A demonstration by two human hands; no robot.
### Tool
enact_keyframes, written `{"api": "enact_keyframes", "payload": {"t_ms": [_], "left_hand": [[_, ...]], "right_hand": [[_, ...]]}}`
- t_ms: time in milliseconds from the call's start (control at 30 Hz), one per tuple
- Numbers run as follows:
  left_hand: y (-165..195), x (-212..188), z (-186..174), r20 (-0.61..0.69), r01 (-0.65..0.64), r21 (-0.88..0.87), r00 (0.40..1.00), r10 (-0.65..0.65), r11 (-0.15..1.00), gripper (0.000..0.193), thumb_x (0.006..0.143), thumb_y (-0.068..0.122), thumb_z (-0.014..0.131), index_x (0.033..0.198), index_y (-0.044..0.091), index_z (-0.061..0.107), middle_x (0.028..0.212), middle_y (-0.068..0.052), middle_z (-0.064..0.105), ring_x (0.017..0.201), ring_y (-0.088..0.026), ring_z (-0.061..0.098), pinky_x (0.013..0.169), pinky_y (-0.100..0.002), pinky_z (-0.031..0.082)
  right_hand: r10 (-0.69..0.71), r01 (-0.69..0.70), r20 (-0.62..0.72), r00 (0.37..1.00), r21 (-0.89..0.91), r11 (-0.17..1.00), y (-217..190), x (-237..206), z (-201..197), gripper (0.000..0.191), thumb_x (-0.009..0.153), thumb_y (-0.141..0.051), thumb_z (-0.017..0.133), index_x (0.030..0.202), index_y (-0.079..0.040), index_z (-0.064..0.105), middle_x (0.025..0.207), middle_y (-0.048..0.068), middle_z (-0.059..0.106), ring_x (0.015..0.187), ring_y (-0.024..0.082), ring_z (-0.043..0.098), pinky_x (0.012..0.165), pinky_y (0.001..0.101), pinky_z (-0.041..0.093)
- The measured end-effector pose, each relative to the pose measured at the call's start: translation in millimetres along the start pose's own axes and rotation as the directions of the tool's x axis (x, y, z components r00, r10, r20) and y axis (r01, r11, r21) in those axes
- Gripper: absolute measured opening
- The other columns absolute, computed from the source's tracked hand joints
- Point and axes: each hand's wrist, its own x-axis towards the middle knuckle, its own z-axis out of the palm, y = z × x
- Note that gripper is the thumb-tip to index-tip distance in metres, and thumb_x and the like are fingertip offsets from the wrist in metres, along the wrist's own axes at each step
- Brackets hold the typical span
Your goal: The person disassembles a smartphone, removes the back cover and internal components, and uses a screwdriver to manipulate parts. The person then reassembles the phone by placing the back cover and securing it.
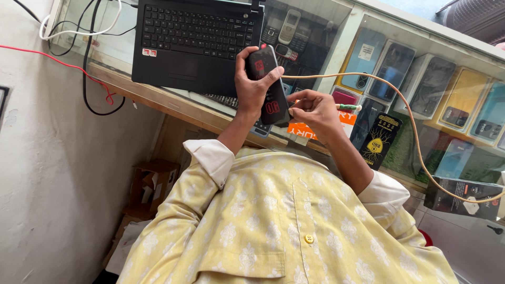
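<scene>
Holding phone [261, 64] wrapped in left grip [251, 93], pinching cable [415, 131] plug in right grip [315, 111]; risk: skewed plug, phone dropped onto bench [158, 98].

- Glass-topped display counter [336, 31] with a wooden edge, phone boxes shelved beneath the glass.
- Black laptop [194, 42] resting on the counter.
- Grey plastered wall [47, 158] at left, crossed by loose cables.
- Cardboard box [152, 181] below, in even daylight.

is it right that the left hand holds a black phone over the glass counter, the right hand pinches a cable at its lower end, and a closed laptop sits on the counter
Not quite: the laptop is open, keyboard showing, in the head view. The rest stands: the left hand holds the black phone over the glass counter, and the right hand pinches the cable at its lower end.
</scene>
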Motion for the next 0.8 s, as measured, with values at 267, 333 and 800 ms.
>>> {"api": "enact_keyframes", "payload": {"t_ms": [267, 333, 800], "left_hand": [[-8, -7, 0, 0.077, 0.04, 0.03, 0.996, -0.042, 0.999, 0.061, 0.08, 0.012, 0.091, 0.129, 0.01, 0.054, 0.106, -0.004, 0.062, 0.089, -0.012, 0.067, 0.076, -0.027, 0.063], [-10, -7, -2, 0.074, 0.076, 0.006, 0.994, -0.076, 0.997, 0.061, 0.08, 0.013, 0.09, 0.129, 0.01, 0.053, 0.105, -0.004, 0.062, 0.088, -0.012, 0.068, 0.075, -0.027, 0.063], [-18, -7, -11, 0.112, 0.118, -0.067, 0.988, -0.11, 0.991, 0.059, 0.083, 0.017, 0.087, 0.132, 0.01, 0.054, 0.104, -0.003, 0.062, 0.087, -0.01, 0.067, 0.076, -0.026, 0.062]], "right_hand": [[-0.083, 0.071, -0.08, 0.993, -0.138, 0.988, 3, 7, 9, 0.016, 0.094, -0.002, 0.071, 0.106, 0.009, 0.076, 0.088, 0.01, 0.076, 0.076, 0.01, 0.071, 0.074, 0.0255, 0.06], [-0.102, 0.089, -0.075, 0.992, -0.159, 0.983, 1, 7, 9, 0.018, 0.095, -0.002, 0.071, 0.108, 0.009, 0.075, 0.09, 0.01, 0.077, 0.078, 0.009, 0.071, 0.075, 0.0252, 0.062], [0.039, -0.037, -0.019, 0.999, 0.09, 0.995, 0, 4, 13, 0.029, 0.094, -0.013, 0.075, 0.118, 0.003, 0.07, 0.094, 0.005, 0.075, 0.078, 0.008, 0.071, 0.07, 0.0229, 0.06]]}}
